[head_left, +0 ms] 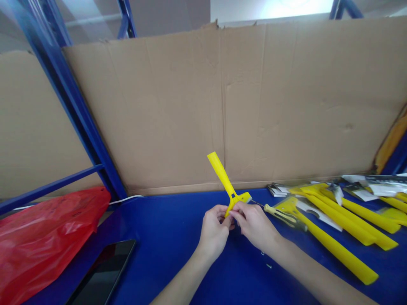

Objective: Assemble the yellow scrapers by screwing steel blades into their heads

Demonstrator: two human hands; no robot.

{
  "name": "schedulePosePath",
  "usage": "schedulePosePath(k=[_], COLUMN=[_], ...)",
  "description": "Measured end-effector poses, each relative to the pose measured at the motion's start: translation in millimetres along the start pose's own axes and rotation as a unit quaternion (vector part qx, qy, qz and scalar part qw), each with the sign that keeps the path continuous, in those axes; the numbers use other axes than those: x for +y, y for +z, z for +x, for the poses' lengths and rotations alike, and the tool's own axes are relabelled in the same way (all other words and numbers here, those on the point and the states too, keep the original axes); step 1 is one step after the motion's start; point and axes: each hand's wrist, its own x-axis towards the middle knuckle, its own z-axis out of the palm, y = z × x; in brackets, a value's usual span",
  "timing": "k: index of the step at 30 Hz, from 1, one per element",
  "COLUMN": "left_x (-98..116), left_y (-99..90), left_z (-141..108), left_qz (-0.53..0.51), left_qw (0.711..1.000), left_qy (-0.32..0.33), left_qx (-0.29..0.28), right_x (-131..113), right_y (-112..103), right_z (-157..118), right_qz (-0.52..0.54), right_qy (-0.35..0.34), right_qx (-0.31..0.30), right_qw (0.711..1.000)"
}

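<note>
Above the blue tabletop, a yellow plastic scraper [224, 180] points its long handle up and away from me, slightly left. My left hand [213, 232] is closed around the near end of its wide head. My right hand [253, 220] pinches the same head from the right, its fingertips meeting those of the left. Whatever small part may lie between the fingertips is hidden. Just past my right hand, a screwdriver [282, 216] with a pale and black handle lies on the table, its shaft pointing left. Small screws [269, 266] lie below my right forearm.
Several more yellow scrapers [341, 248] lie at the right, among clear packets [384, 184]. A black phone or tablet [101, 271] and a red plastic bag [54, 237] are at the left. Cardboard [178, 114] walls the back, beside a blue metal post [85, 123].
</note>
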Motion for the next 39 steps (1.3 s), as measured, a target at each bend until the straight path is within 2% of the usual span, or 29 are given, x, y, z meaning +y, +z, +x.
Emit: schedulePosePath(k=[5, 13, 24, 32, 39], left_x=[0, -3, -1, 7, 10], left_y=[0.1, -0.8, -0.4, 2.4, 3.3], left_z=[1, 1, 0, -3, -3], left_qz=[-0.017, -0.032, -0.040, -0.062, -0.077], left_qw=[0.999, 0.999, 0.999, 0.993, 0.991], left_qy=[-0.032, -0.027, -0.023, -0.100, -0.108], left_qx=[-0.005, -0.012, -0.027, -0.004, 0.000], right_x=[-2, -2, -5, 0, 2], right_y=[1, -4, -2, 0, 1], right_z=[0, 0, -1, 2, 3], right_qz=[-0.017, -0.037, 0.031, 0.129, 0.132], right_qy=[0.006, 0.007, 0.044, 0.103, 0.092], right_qx=[-0.005, -0.022, -0.007, -0.040, -0.019], right_qw=[1.000, 0.999, 0.999, 0.985, 0.987])
